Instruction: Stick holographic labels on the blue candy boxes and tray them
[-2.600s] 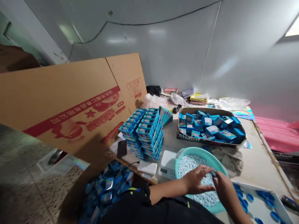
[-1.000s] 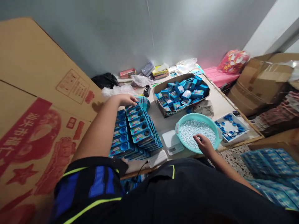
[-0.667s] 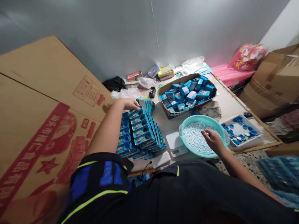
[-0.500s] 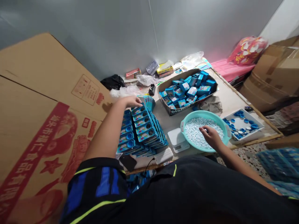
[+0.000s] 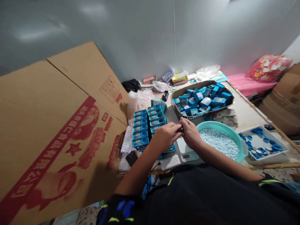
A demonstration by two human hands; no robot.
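Note:
My left hand [image 5: 166, 136] and my right hand [image 5: 191, 133] meet above a white digital scale [image 5: 185, 151], pinching a small dark item [image 5: 180, 128] between their fingers. The fingers hide most of it, so its exact kind is unclear. To the left, under my left hand's reach, lie rows of blue boxed containers [image 5: 148, 125]. A teal plastic basin [image 5: 220, 125] full of pale blue pellets sits just right of my right hand. A cardboard tray of loose blue boxes [image 5: 201, 111] stands beyond my hands.
A large printed cardboard sheet [image 5: 58, 134] leans along the left side. At the right lies a white tray of blue caps [image 5: 263, 148]. Plastic bags and small packages line the wall behind the table [image 5: 248, 125]. A pink surface [image 5: 252, 85] stands beyond the table.
My left hand has left the rows of boxes, and my right hand has left the pellets in the basin. They have come together over the scale, holding the small item. The view has swung left.

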